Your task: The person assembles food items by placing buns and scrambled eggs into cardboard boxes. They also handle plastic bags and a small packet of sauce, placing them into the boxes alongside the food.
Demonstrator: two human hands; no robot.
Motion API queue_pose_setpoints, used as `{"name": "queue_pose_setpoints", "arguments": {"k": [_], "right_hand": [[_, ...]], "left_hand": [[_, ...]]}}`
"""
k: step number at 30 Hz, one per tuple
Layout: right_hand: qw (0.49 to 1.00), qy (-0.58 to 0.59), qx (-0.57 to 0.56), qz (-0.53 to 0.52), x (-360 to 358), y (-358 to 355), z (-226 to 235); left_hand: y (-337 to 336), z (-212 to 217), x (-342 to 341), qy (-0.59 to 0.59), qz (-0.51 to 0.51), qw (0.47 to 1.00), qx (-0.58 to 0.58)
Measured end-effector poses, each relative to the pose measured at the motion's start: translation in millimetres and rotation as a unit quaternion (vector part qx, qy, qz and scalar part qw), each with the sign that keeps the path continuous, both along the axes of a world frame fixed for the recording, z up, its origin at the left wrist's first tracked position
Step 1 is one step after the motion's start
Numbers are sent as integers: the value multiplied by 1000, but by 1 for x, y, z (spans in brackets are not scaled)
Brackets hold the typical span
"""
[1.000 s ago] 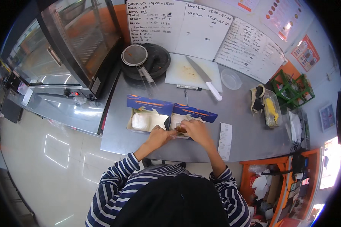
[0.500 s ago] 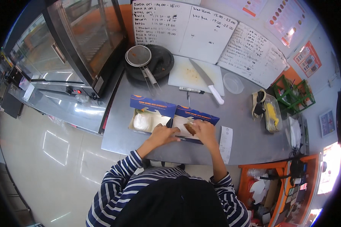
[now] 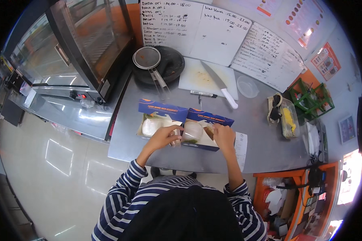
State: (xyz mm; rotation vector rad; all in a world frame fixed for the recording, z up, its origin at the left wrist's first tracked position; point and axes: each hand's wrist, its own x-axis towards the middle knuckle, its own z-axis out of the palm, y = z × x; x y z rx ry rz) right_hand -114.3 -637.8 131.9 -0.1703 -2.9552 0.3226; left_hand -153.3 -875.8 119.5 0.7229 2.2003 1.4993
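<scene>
Two open blue-lidded food boxes sit side by side on the steel counter (image 3: 261,148). The left box (image 3: 159,116) holds a white mound of rice. The right box (image 3: 207,124) holds a rice mound (image 3: 192,130) and a brown piece of food. My left hand (image 3: 165,136) is closed on a small clear plastic packet (image 3: 176,135) between the two boxes. My right hand (image 3: 224,134) rests on the right box's right side, fingers bent over the food; whether it grips anything is hidden.
A paper slip (image 3: 241,146) lies right of the boxes. Behind them are a white cutting board (image 3: 197,76) with a large knife (image 3: 221,85), a black pan with a mesh strainer (image 3: 149,60), a clear lid (image 3: 247,86), and a glass warmer cabinet (image 3: 88,44) at left. A green rack (image 3: 309,98) stands at right.
My left hand has moved left from the right box to the gap between the boxes, carrying the clear packet. My right hand has shifted slightly right on the right box.
</scene>
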Motion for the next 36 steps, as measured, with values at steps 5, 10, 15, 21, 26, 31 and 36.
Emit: {"name": "queue_pose_setpoints", "arguments": {"k": [5, 10, 15, 21, 26, 31, 36], "right_hand": [[998, 24, -37, 49, -6, -14, -10], [994, 55, -6, 91, -38, -26, -24], [980, 107, -31, 165, -28, -24, -47], [975, 120, -49, 181, 0, -26, -67], [973, 172, -35, 147, 13, -52, -58], [937, 159, -191, 244, 14, -82, -30], [852, 20, -453, 262, -26, -134, -24]], "left_hand": [[-9, -10, -1, -11, -65, 997, -30], [4, -16, -5, 36, -114, 992, -39], [-11, -8, 6, -7, -45, 998, -34], [-57, -18, 25, 11, 46, 997, -59], [-84, -2, 34, -2, 188, 982, 25], [-99, 10, 10, 136, 195, 971, 13], [-94, 4, -15, 0, 113, 991, 74]]}}
